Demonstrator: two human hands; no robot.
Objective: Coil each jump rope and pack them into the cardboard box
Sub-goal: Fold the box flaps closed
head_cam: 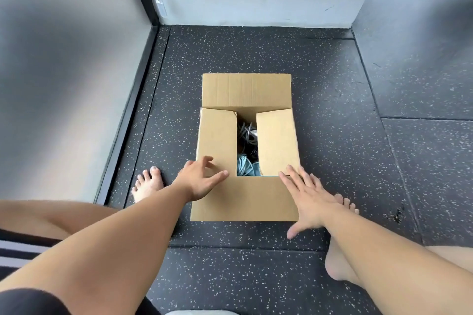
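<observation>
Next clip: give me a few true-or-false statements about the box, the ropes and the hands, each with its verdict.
1. The box sits on the floor. True.
2. Ropes lie on the floor beside the box. False: the only ropes in view are inside it, seen through the gap between the flaps.
3. The left flap and right flap are folded inward. True.
4. The left hand grips a rope. False: it holds nothing, its fingers spread at the left flap.
5. The right hand is open, fingers straight, at the box's near right corner. True.
</observation>
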